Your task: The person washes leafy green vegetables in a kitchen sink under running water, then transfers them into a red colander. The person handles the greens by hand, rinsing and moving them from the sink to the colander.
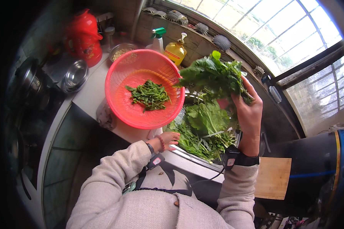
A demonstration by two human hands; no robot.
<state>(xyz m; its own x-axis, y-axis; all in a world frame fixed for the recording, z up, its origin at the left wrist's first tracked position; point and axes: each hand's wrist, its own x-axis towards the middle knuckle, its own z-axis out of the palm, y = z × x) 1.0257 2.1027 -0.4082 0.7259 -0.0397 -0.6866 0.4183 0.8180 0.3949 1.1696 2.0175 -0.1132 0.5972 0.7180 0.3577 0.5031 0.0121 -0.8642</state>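
My right hand (250, 111) is closed around a bunch of leafy greens (214, 74), raised above the sink with the leaves hanging to the left. Below it, a heap of wet greens (200, 129) fills the sink, whose front rim (195, 157) is pale metal. At the sink's near left corner is my left hand (168, 139), fingers stretched out and nothing in them, close to the greens. A red plastic colander (114, 89) stands left of the sink, with a small pile of green leaves (151, 95) in its bottom.
Behind the colander are a yellow pump bottle (175, 51), a green-topped spray bottle (157, 40) and a bowl of pale pieces (122, 51). Metal bowls (75, 76) and a red thermos flask (85, 40) stand at far left. A wooden board (273, 178) lies right of my right forearm.
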